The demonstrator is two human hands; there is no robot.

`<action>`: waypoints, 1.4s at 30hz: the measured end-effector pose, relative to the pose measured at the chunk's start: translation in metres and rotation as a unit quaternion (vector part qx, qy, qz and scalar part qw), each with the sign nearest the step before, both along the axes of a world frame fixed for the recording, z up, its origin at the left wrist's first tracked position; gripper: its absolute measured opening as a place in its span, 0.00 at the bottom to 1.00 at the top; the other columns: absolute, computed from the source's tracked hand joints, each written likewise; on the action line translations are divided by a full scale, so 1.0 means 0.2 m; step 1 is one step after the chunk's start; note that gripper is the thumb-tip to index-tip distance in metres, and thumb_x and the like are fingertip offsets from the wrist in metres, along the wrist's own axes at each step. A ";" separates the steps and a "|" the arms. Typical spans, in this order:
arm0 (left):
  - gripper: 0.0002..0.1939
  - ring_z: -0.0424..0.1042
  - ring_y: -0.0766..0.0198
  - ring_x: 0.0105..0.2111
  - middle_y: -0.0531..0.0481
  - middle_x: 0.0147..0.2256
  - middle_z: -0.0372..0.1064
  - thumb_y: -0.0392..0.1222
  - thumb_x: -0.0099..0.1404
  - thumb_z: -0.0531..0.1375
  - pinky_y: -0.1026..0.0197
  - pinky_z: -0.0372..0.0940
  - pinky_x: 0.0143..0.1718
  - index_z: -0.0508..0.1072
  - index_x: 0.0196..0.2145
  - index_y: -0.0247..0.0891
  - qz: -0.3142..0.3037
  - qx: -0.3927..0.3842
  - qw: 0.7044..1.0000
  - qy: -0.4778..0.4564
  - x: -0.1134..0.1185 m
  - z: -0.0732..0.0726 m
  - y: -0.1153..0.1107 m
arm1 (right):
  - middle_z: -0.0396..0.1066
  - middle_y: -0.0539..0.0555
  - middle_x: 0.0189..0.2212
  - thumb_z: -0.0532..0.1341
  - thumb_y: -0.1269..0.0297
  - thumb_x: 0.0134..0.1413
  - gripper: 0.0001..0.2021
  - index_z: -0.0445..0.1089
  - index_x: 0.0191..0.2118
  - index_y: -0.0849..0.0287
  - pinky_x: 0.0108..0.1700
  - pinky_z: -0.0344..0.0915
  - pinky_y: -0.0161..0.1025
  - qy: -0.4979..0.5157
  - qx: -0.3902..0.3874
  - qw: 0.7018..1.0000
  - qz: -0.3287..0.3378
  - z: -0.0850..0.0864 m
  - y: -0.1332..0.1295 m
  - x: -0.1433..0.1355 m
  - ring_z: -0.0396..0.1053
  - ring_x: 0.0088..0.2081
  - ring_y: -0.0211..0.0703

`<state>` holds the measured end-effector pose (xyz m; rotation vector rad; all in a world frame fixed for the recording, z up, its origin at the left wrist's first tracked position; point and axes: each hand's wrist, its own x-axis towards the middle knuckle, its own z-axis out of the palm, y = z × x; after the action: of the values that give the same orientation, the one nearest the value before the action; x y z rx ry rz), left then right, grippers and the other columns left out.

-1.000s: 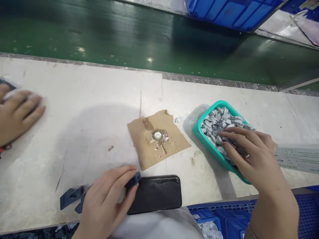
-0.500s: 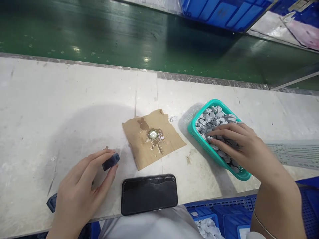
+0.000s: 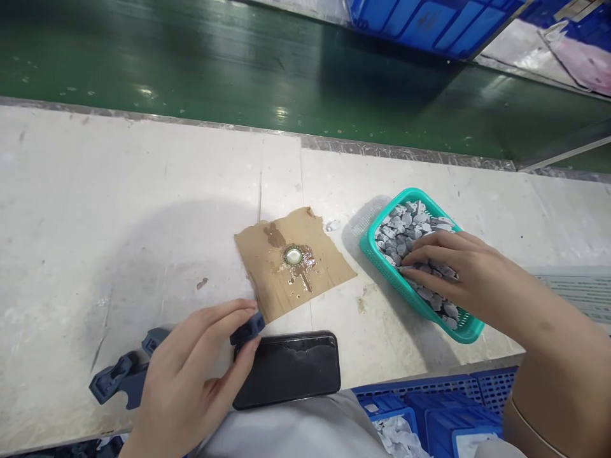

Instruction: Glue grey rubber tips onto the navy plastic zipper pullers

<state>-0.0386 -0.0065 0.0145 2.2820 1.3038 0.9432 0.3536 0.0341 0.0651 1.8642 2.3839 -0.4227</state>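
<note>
Between the thumb and fingers of my left hand (image 3: 203,375) is a dark blue plastic part (image 3: 247,328), held over the left end of a black phone (image 3: 291,369). My right hand (image 3: 458,267) reaches into a green basket (image 3: 394,280) of small grey pieces (image 3: 398,229); its fingertips are bent together among them, and I cannot make out what they grip. Brown cardboard (image 3: 324,261) lies between the hands, bearing a small round cap (image 3: 293,255) with wet, shiny splashes around it. More dark blue parts (image 3: 112,376) lie left of my left hand.
A green conveyor surface (image 3: 214,76) runs beyond the white table (image 3: 143,165). Behind it stands a blue crate (image 3: 424,25). Blue bins (image 3: 449,420) sit below the front edge. A printed sheet (image 3: 577,292) lies at the right.
My left hand has moved right with the dark blue part, uncovering more parts at the left. My right hand has stayed in the basket, its forearm shifting right.
</note>
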 end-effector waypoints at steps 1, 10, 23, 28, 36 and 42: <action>0.16 0.80 0.61 0.46 0.45 0.46 0.80 0.28 0.67 0.64 0.63 0.73 0.54 0.74 0.51 0.37 -0.006 -0.003 1.000 -0.005 0.01 0.00 0.00 | 0.75 0.62 0.45 0.50 0.43 0.73 0.26 0.80 0.42 0.55 0.48 0.72 0.55 -0.016 0.000 1.000 0.001 0.00 0.01 -0.01 0.73 0.47 0.57; 0.14 0.80 0.65 0.47 0.47 0.47 0.79 0.29 0.70 0.61 0.69 0.74 0.53 0.72 0.51 0.40 -0.017 -0.086 0.994 -0.064 0.06 0.00 -0.02 | 0.77 0.60 0.38 0.53 0.44 0.71 0.24 0.81 0.37 0.54 0.39 0.72 0.51 0.061 -0.028 0.997 -0.025 0.04 0.05 -0.04 0.74 0.39 0.53; 0.11 0.80 0.68 0.43 0.51 0.45 0.79 0.32 0.69 0.63 0.71 0.77 0.46 0.78 0.45 0.45 0.041 -0.262 0.929 -0.258 0.20 0.00 0.06 | 0.81 0.49 0.31 0.71 0.59 0.60 0.02 0.84 0.37 0.46 0.33 0.78 0.40 0.579 0.008 0.781 -0.233 -0.12 0.03 -0.58 0.77 0.29 0.41; 0.08 0.81 0.67 0.44 0.49 0.45 0.80 0.32 0.68 0.64 0.70 0.78 0.46 0.78 0.43 0.42 0.056 -0.252 0.929 -0.265 0.23 -0.04 0.09 | 0.82 0.51 0.33 0.70 0.61 0.61 0.04 0.83 0.35 0.51 0.32 0.74 0.41 0.545 0.055 0.809 -0.213 -0.25 0.07 -0.68 0.74 0.29 0.41; 0.05 0.81 0.66 0.43 0.48 0.43 0.81 0.33 0.67 0.65 0.68 0.78 0.45 0.77 0.41 0.40 0.065 -0.251 0.935 -0.243 0.22 -0.09 0.10 | 0.83 0.52 0.38 0.66 0.63 0.66 0.06 0.82 0.38 0.51 0.40 0.75 0.43 0.463 0.083 0.872 -0.135 -0.32 0.07 -0.69 0.79 0.38 0.45; 0.05 0.81 0.64 0.43 0.47 0.44 0.80 0.33 0.68 0.65 0.66 0.79 0.42 0.77 0.41 0.40 0.054 -0.243 0.940 -0.232 0.22 -0.09 0.10 | 0.83 0.52 0.40 0.65 0.64 0.66 0.07 0.82 0.39 0.50 0.45 0.76 0.46 0.437 0.087 0.888 -0.113 -0.33 0.08 -0.70 0.80 0.43 0.49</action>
<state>0.0064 0.0137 -0.0033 1.5157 1.2776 0.9829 0.2132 0.0510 -0.0005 2.4069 2.7473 -1.3701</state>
